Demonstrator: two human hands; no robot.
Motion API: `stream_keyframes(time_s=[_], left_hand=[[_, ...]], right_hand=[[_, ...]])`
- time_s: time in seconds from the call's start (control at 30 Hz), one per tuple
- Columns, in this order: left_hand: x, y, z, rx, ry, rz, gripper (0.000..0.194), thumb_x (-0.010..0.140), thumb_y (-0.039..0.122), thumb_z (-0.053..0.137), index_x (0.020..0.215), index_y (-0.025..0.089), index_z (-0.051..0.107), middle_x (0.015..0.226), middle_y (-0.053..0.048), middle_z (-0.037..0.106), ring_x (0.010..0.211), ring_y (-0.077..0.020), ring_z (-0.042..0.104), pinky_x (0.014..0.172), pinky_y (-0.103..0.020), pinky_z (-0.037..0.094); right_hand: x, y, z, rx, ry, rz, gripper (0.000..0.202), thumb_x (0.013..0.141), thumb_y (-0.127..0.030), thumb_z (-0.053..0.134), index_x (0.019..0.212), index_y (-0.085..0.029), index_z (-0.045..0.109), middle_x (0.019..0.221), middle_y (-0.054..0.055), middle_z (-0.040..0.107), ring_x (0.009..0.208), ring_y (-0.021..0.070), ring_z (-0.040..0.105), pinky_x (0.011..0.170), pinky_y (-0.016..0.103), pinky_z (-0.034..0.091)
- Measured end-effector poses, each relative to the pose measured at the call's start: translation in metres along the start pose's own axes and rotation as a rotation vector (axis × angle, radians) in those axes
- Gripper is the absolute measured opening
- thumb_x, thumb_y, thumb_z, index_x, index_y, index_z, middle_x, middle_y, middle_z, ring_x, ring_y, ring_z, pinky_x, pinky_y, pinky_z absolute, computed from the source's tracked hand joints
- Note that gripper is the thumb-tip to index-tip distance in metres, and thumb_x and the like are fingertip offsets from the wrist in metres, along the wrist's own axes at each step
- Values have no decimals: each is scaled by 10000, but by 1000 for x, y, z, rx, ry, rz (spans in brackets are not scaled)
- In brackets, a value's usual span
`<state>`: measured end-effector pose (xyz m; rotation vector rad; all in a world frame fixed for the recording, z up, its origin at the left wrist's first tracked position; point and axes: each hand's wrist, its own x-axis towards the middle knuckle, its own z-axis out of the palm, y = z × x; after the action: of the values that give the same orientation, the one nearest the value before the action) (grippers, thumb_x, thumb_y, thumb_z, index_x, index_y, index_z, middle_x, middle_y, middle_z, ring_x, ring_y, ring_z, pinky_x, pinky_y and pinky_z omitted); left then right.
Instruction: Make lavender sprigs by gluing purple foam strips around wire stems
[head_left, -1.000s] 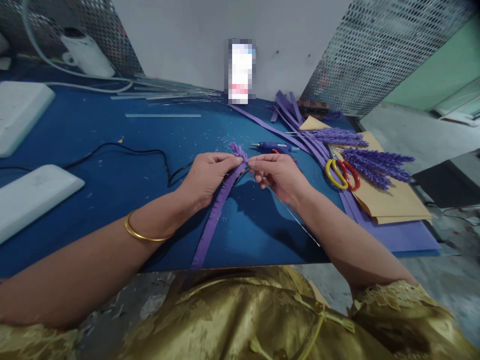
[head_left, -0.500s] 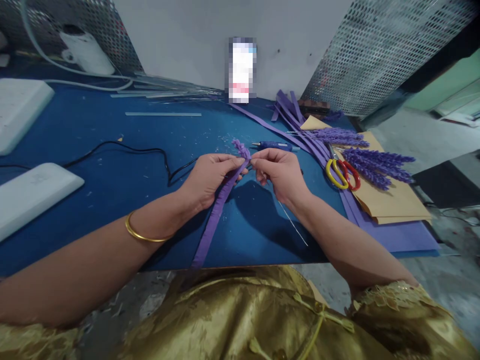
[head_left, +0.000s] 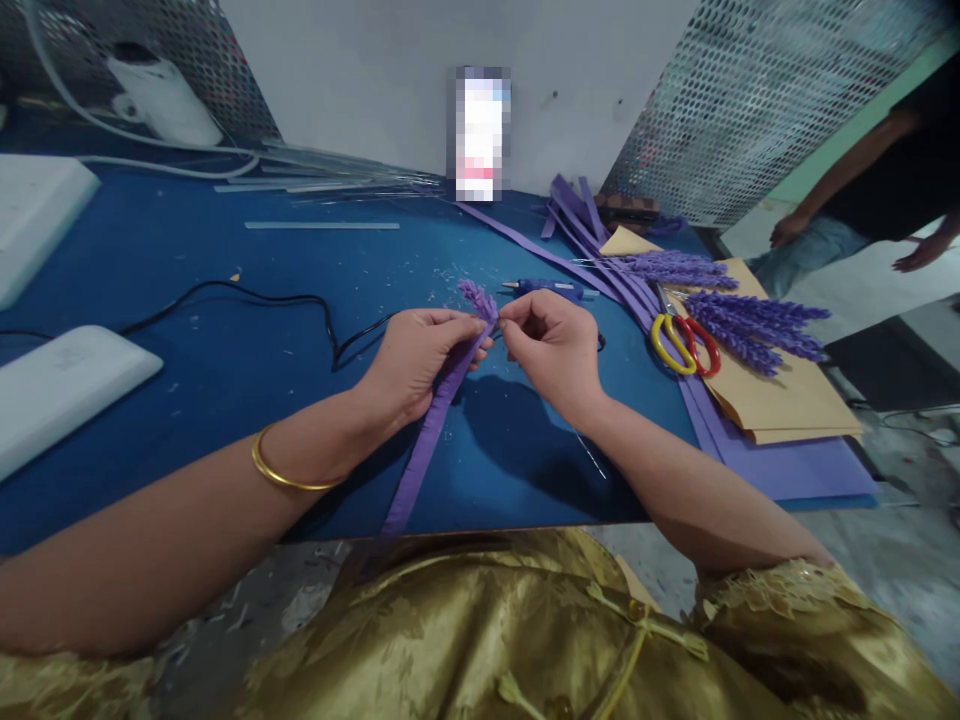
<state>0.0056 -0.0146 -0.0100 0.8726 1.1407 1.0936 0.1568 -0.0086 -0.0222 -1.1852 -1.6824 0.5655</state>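
Observation:
Thumb and fingers of my left hand [head_left: 420, 360] pinch a purple strip [head_left: 426, 440] near its upper end, beside a small purple flower tip [head_left: 478, 297]. The strip slants down to the table's front edge. On the right, my right hand [head_left: 559, 345] is closed at the base of the flower tip, its thumb and index finger pressed together. A thin wire [head_left: 591, 456] shows below that hand, its upper part hidden. Behind the hands lies a blue pen-like tool [head_left: 551, 290].
Red and yellow scissors [head_left: 684, 345], purple flower stems [head_left: 757, 320], brown paper [head_left: 810, 400] and purple strips [head_left: 577, 225] lie right. A phone [head_left: 480, 135] stands behind. White devices [head_left: 75, 390] and a black cable [head_left: 262, 296] are left. A person [head_left: 862, 190] stands beyond the table.
My right hand has turned slightly, its fingers curled more, and less of the wire shows below it. The flower tip leans further left. A person has come into view at the upper right.

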Motion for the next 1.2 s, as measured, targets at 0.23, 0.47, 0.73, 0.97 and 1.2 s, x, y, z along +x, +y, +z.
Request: stream_keyframes(time_s=[0.23,0.47,0.73,0.97,1.2], left_hand=[[-3,4,1,11,10,-16,80,638,218,736,634,139,742,603,-38,689,584,-135,614,577,-230,492],[0,1,0,-14,6,-23,68,629,210,745,631,142,750,611,-38,699,611,-136,630,588,-220,493],[-1,2,2,-88,10,-54,67,615,187,751,585,130,731,598,-33,682,599,-117,597,577,-216,467],[0,4,-1,-62,-43,-58,192,695,310,782,680,124,734,639,-39,680,601,-121,604,521,-204,451],[5,5,-3,-139,-23,-101,135,703,212,803,741,113,719,621,-9,638,561,-108,586,496,-204,451]], right_hand=[[-2,-1,-1,-238,32,-231,178,809,-72,538,695,-203,577,669,-16,542,622,123,499,595,256,394],[-2,2,0,-368,16,-308,180,864,-93,517,755,-195,618,740,16,589,653,131,551,609,257,403],[-3,3,-1,-504,25,-363,203,892,-119,488,780,-183,645,777,48,624,687,156,584,601,271,390],[0,1,-3,-295,15,-242,166,849,-101,537,764,-186,651,737,17,619,670,133,581,621,254,425],[8,1,-3,234,-177,246,33,788,-184,640,796,-164,665,631,-25,631,457,90,557,424,213,421]])
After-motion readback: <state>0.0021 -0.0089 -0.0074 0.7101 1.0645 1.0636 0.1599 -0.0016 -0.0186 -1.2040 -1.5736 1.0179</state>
